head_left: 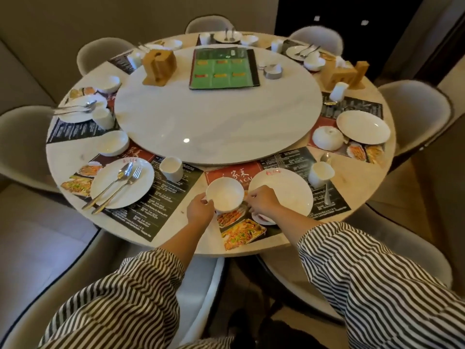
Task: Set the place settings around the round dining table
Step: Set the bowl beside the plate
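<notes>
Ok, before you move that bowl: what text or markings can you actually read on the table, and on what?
"家美": large white characters on the red panel of the near placemat.
"A CA": partial white letters below them, cut off by the bowl.
Red mark on the near plate rim: unreadable.
Placemat small print and green menu: too small to read.

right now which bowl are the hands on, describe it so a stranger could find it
Start at the round table and take the place setting on its near edge. There a small white bowl sits left of a large plate. It alone has the left hand and right hand on its rim.
</notes>
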Action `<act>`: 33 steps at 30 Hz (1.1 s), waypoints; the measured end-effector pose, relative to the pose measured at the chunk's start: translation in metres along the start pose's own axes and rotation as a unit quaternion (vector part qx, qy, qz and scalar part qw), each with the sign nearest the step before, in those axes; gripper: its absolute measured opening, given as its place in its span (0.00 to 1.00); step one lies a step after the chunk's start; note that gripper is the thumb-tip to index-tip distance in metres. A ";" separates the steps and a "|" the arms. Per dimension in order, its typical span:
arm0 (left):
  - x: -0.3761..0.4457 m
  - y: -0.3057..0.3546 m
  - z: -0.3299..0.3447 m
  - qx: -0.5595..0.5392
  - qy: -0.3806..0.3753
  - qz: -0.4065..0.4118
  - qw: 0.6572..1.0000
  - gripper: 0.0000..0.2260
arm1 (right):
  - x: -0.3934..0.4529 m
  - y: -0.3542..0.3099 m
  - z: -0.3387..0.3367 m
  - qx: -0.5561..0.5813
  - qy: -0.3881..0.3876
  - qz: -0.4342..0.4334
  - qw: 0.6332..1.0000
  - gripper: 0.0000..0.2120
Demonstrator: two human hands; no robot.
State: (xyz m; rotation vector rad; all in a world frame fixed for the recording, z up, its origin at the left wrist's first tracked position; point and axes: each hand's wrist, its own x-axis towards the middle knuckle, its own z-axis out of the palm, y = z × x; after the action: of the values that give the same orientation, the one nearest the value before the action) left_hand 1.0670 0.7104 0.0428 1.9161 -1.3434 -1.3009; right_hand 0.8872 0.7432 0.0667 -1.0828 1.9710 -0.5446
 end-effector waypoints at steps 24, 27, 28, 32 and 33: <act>0.049 0.035 0.011 -0.052 0.049 -0.085 0.994 0.18 | 0.087 -0.027 0.006 0.038 0.030 0.044 0.998 0.07; 0.051 0.036 0.011 -0.059 0.049 -0.090 0.993 0.17 | 0.090 -0.026 0.009 0.044 0.041 0.045 0.997 0.07; 0.052 0.036 0.011 -0.061 0.051 -0.090 0.993 0.17 | 0.091 -0.025 0.009 0.044 0.042 0.043 0.997 0.07; 0.052 0.037 0.011 -0.066 0.050 -0.088 0.993 0.18 | 0.092 -0.025 0.010 0.041 0.036 0.042 0.998 0.07; 0.052 0.037 0.010 -0.066 0.048 -0.090 0.993 0.18 | 0.091 -0.025 0.009 0.040 0.035 0.041 0.998 0.07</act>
State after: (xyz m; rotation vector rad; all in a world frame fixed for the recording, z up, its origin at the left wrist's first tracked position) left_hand 1.0449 0.6500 0.0449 2.0158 -1.0319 -1.3280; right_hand 0.8785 0.6532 0.0380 -0.9418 2.0267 -0.6194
